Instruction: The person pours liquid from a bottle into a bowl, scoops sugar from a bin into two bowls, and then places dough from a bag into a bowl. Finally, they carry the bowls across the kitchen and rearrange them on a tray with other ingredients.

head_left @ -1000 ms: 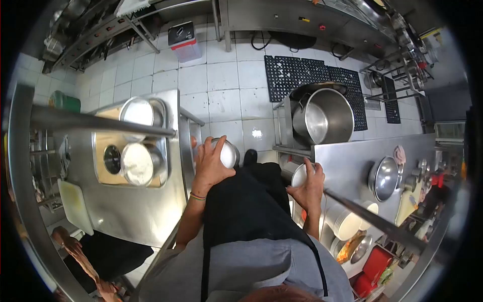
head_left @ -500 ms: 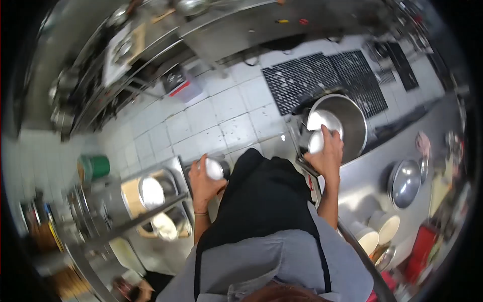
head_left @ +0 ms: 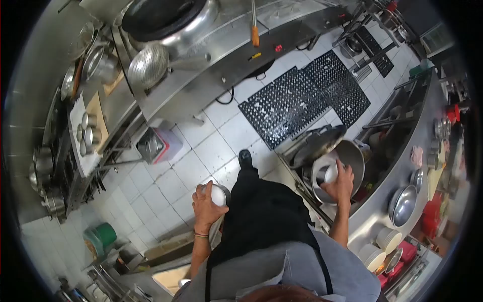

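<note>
My left hand [head_left: 205, 211] is closed around a metal cup [head_left: 220, 195] whose round face shows white, over the tiled floor to the left of my dark apron. My right hand [head_left: 340, 185] grips a second metal cup [head_left: 329, 173], also showing white at the top. That second cup overlaps the wide, deep steel pot [head_left: 358, 160] in this view, close to its near left side. A dark lid-like disc [head_left: 320, 146] leans beside the pot's rim.
Black perforated mats [head_left: 289, 103] lie on the white floor tiles. To the right runs a steel counter [head_left: 370, 229] with a shiny bowl [head_left: 402, 205] and stacked white containers [head_left: 388, 239]. Several small metal cups [head_left: 91, 135] stand on a tray at left. A plastic bin [head_left: 160, 145] sits below.
My body and view have shifted forward, bringing the stove and skimmer into sight. The tray of containers on the left has slid mostly out of view. Both hands still hold their cups.
</note>
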Tool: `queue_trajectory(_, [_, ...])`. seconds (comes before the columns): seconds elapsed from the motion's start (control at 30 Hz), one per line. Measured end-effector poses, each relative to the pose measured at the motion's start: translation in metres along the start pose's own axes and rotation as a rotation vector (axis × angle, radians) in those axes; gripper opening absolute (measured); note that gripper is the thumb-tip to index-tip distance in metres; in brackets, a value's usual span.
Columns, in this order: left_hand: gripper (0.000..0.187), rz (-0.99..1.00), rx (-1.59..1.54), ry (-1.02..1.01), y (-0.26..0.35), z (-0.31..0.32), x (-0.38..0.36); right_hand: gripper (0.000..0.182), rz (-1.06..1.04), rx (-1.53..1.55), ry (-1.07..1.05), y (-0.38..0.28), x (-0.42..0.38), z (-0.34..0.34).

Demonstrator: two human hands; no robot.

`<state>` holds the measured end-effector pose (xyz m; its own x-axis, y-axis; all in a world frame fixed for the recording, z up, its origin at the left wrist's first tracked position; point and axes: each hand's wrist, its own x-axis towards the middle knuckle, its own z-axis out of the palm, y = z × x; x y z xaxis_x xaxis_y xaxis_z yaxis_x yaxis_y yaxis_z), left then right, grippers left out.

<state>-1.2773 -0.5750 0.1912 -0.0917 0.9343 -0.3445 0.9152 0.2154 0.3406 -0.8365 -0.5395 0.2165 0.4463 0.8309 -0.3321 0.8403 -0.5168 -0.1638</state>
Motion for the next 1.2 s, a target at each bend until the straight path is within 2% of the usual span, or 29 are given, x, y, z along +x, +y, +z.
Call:
queue_trajectory(0.27, [0.105, 0.499, 0.206, -0.110, 0.079, -0.109, 0.184, 0.104, 0.263, 0.089, 0.052, -0.034, 0.010, -0.011])
queue_trajectory(0.4, [0.105, 0.744, 0.171, -0.077, 0.136, -0.113, 0.257, 0.099, 0.366, 0.205, 0.099, -0.056, 0.026, -0.029])
queue_trajectory(0.57, [0.104, 0.896, 0.077, -0.153, 0.220, -0.097, 0.321, 0.100, 0.437, 0.215, 0.074, -0.060, 0.080, -0.036])
queue_trajectory(0.67, [0.103, 0.920, 0.072, -0.208, 0.265, -0.094, 0.348, 0.101, 0.460, 0.237, 0.021, -0.060, 0.126, -0.041])
queue_trajectory(0.77, [0.102, 0.930, 0.115, -0.272, 0.303, -0.094, 0.375, 0.105, 0.468, 0.265, 0.061, -0.057, 0.166, -0.041])
queue_trajectory(1.03, [0.101, 1.004, 0.135, -0.193, 0.406, -0.113, 0.451, 0.104, 0.456, 0.326, 0.040, -0.062, 0.269, -0.109])
queue_trajectory(1.13, [0.102, 0.973, 0.130, -0.224, 0.449, -0.121, 0.477, 0.103, 0.465, 0.298, 0.089, -0.061, 0.309, -0.126])
queue_trajectory(1.2, [0.102, 1.018, 0.076, -0.240, 0.475, -0.117, 0.501, 0.102, 0.492, 0.272, 0.079, -0.060, 0.340, -0.141])
